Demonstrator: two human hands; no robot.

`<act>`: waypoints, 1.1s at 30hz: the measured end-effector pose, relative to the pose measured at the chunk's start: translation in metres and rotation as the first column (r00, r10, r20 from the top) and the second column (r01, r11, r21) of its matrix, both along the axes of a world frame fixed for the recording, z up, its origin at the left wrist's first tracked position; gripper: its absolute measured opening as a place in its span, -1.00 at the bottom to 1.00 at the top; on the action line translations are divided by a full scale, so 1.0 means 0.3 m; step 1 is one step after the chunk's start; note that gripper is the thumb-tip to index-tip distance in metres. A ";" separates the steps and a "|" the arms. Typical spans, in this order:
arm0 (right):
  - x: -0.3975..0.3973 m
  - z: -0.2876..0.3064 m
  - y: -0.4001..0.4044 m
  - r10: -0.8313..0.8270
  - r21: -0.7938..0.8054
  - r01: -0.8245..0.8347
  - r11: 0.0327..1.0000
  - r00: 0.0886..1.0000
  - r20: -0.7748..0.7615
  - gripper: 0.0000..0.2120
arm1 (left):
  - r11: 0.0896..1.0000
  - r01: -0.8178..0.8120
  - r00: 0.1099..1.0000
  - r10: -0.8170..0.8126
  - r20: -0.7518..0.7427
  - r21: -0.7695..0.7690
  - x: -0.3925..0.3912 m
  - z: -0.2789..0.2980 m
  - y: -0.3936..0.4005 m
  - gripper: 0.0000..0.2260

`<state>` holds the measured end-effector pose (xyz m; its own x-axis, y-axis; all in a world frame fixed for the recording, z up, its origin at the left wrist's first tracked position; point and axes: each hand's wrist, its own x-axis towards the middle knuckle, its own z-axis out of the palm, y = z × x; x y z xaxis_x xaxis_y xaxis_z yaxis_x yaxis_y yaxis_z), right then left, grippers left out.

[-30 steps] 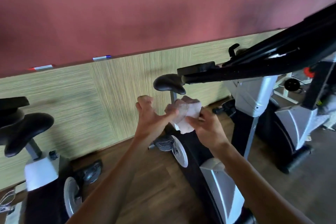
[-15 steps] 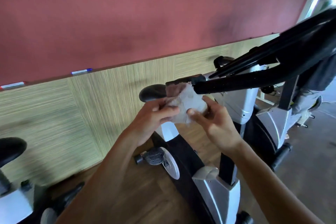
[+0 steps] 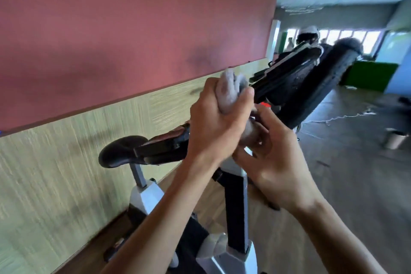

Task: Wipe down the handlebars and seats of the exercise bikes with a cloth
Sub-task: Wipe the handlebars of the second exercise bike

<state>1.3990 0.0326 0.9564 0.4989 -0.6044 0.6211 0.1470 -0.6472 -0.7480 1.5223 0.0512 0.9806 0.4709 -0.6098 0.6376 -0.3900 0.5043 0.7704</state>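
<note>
My left hand [image 3: 213, 124] grips a bunched pale cloth [image 3: 230, 91] wrapped against the black handlebar [image 3: 311, 87] of the exercise bike in front of me. Right below it, my right hand [image 3: 278, 162] has its fingers curled around a lower end of the same cloth [image 3: 251, 133], close to the bar. The handlebar runs up and to the right, its far end padded and worn. The bike's black seat [image 3: 120, 151] sits lower left on a grey post [image 3: 139, 173]. Part of the bar is hidden behind my hands.
A wall with a red upper panel [image 3: 133, 29] and a light wood-grain lower panel [image 3: 55, 173] runs along the left. The bike's grey and black frame [image 3: 235, 218] stands below my arms. Wooden floor stretches right, with a small beige bin [image 3: 395, 139] and a white cord [image 3: 338, 117].
My view has swung right and closer to the handlebar. Both hands rose with the cloth, and my left hand now clasps it against the bar instead of holding it loosely in front.
</note>
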 end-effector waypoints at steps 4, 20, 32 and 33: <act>-0.084 0.041 0.027 -0.079 0.015 0.079 0.997 0.997 -0.012 -0.40 | 0.988 0.092 0.994 -0.083 0.077 -0.122 -0.003 0.096 -0.111 -0.86; -0.214 0.454 0.022 -0.908 -0.416 0.810 0.414 0.333 -0.255 -0.58 | 0.982 0.013 0.774 0.109 0.624 -0.187 -0.159 0.048 -0.210 -0.50; -0.195 0.468 0.012 -0.878 -0.336 0.812 0.477 0.424 -0.221 -0.44 | 0.961 0.011 0.766 0.170 0.620 -0.277 -0.228 0.169 -0.266 -0.53; -0.193 0.467 0.012 -0.887 -0.348 0.817 0.460 0.403 -0.225 -0.45 | 0.962 0.001 0.760 0.177 0.626 -0.273 -0.210 0.132 -0.257 -0.54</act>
<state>1.3410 0.0363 1.0967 -0.0364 -0.7473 0.6635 -0.7780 -0.3955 -0.4881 1.4594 -0.0260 1.0201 -0.0575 -0.3710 0.9268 -0.7970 0.5762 0.1812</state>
